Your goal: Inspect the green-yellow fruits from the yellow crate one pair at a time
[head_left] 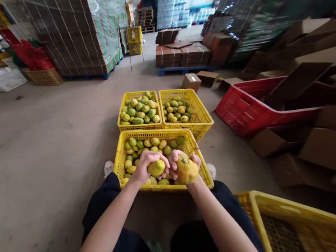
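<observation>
**Hidden, cropped and blurred parts**

The left hand (149,161) hides part of the small fruit (156,167); the large fruit (187,170) covers the right hand's (174,162) palm. Both block my view into the near crate (153,132). The bottom edge cuts off both forearms (114,221) and, with the right edge, the lower-right crate (280,200). Blurred cardboard (327,149) partly hides the red crate (243,109). The top edge crops the wrapped stacks (68,32). I cannot read the small carton's (191,82) markings.
</observation>
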